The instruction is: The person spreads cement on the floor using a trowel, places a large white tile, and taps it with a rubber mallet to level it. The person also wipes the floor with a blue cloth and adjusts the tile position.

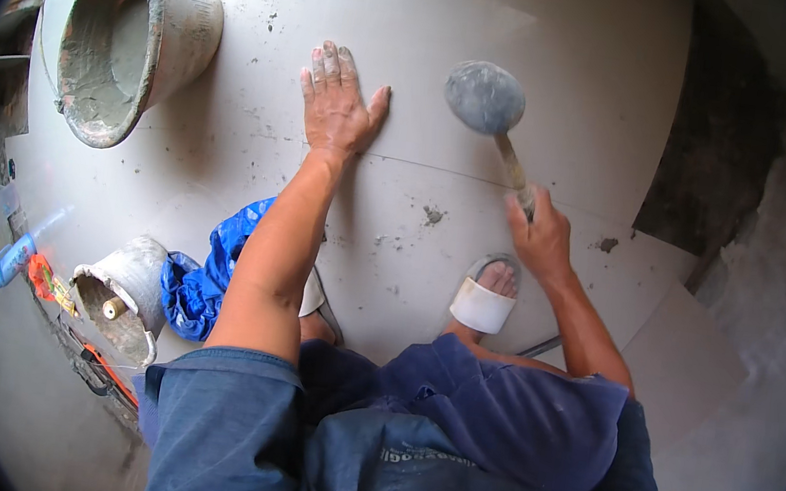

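My left hand (339,106) lies flat on the pale floor tiles (420,23), fingers stretched forward and thumb out to the right. Grey dust or mortar coats its fingertips. In my right hand (541,234) is the handle of a rubber mallet (486,98), gripped near its end. The mallet's round grey-black head is over the tile, ahead and to the right of my left hand. Whether the head touches the tile I cannot tell. A thin joint line runs across the tiles between my hands.
A mortar-caked bucket (173,22) stands at the far left. Nearer are a smaller whitish bucket (139,278) with a wooden handle inside, and a blue plastic sheet (197,285). Bare dark ground (716,128) borders the tiles at right. Mortar crumbs (432,215) lie near my sandalled feet.
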{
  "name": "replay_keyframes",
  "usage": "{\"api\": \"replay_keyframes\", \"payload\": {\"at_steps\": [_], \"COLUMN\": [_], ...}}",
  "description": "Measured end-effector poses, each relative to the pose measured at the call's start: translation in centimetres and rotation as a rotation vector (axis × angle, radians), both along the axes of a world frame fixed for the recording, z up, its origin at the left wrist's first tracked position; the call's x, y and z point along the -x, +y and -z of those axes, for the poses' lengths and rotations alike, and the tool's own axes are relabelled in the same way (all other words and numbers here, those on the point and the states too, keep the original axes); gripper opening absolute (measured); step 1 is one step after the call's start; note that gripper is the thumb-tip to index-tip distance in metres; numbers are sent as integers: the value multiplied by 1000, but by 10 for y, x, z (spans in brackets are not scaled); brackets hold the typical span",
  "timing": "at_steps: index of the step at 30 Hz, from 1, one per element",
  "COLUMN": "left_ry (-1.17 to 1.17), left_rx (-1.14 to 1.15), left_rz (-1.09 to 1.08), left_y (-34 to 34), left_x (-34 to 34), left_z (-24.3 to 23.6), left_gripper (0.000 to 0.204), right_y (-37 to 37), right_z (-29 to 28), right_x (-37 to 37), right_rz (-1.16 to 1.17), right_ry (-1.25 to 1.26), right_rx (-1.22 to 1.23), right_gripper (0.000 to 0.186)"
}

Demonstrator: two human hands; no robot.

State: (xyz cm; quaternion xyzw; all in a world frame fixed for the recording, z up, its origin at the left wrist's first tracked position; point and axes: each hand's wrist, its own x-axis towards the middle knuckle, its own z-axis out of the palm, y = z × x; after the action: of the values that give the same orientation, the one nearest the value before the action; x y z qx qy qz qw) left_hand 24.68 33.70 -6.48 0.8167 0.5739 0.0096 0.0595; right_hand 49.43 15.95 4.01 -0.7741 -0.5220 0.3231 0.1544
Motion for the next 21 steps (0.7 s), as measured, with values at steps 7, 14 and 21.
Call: {"api": "replay_keyframes", "payload": {"at_steps": [7,14,21], "left_ry": [21,17,-14], "left_rx": [42,67,125], "left_rz": [1,127,195], "left_y": [6,-50,-82], "left_x": [-3,9,-37], "left_z": [-1,-1,-19], "left_gripper": [86,84,81], "right_y": [-39,-66,-99], "right_z": [20,27,22], "right_x": [-7,-21,-15], "right_rz": [57,100,278], "right_ry": [-11,-73,52], "right_rx": [90,192,316], "right_gripper": [31,40,47]}}
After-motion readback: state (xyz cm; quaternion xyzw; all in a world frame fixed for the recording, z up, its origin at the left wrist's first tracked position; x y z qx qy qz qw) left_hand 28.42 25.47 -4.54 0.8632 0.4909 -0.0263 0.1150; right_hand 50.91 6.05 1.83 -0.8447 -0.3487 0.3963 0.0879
